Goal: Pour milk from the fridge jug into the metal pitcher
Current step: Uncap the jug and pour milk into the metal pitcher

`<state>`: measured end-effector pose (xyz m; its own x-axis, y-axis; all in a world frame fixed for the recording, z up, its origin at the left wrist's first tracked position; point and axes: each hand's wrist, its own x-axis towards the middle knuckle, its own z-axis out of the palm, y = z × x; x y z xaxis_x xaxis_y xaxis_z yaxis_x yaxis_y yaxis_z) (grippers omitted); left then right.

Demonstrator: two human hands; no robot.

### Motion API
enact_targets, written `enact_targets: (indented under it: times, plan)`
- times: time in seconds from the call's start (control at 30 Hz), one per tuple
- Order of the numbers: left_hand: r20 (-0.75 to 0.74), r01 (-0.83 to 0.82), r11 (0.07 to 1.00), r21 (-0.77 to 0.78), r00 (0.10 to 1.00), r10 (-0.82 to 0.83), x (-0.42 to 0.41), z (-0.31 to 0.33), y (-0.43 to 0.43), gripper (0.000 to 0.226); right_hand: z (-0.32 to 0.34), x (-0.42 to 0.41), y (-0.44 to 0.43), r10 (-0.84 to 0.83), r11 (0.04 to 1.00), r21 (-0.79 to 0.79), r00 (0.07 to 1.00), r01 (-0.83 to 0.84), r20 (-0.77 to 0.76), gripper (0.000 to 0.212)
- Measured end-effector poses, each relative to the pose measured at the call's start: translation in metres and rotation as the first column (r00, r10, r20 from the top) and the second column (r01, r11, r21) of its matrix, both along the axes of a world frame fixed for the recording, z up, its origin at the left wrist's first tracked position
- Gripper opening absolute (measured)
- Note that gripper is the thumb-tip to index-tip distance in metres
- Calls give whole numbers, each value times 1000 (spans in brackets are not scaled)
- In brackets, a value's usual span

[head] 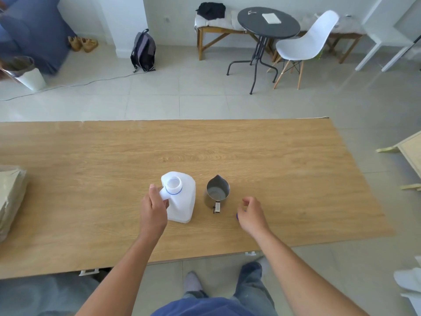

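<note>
A white plastic milk jug (182, 201) stands upright on the wooden table (227, 147), its mouth uncapped with a blue ring around the neck. My left hand (153, 210) is closed around the jug's handle. To its right stands the metal pitcher (217, 190), spout pointing away, handle toward me. My right hand (251, 213) hovers low over the table just right of the pitcher, fingers curled over a small blue cap (237, 215) that is mostly hidden.
A folded beige bundle (10, 197) lies at the table's left edge. Beyond the table stand a round black table (268, 23), a white chair (305, 44), a wooden bench, a backpack (143, 51) and a bin.
</note>
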<state>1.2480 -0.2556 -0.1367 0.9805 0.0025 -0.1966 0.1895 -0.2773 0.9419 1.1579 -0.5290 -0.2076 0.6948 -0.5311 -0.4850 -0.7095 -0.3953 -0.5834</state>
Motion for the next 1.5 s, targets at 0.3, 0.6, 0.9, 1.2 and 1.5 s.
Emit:
enact_targets:
  times: [0.3, 0.6, 0.9, 1.2, 1.5]
  plan:
    - [2, -1, 1000, -20, 1000, 1, -2, -4, 2, 55, 21, 3, 55, -230, 671, 721, 973, 173, -19, 31]
    - [-2, 33, 999, 20, 999, -33, -8, 2, 3, 54, 21, 0, 55, -141, 860, 500, 989, 99, 46, 81]
    - [-132, 66, 992, -110, 988, -80, -14, 11, 14, 55, 17, -6, 45, 283, 959, -13, 958, -283, 49, 98]
    - [-55, 324, 945, -53, 943, -327, -9, 22, 37, 48, 16, 6, 46, 328, 930, -216, 938, -299, 113, 102]
    - [44, 496, 789, 362, 836, -546, 6, 32, 37, 55, 23, 15, 49, 362, 925, -174, 924, -339, 126, 96]
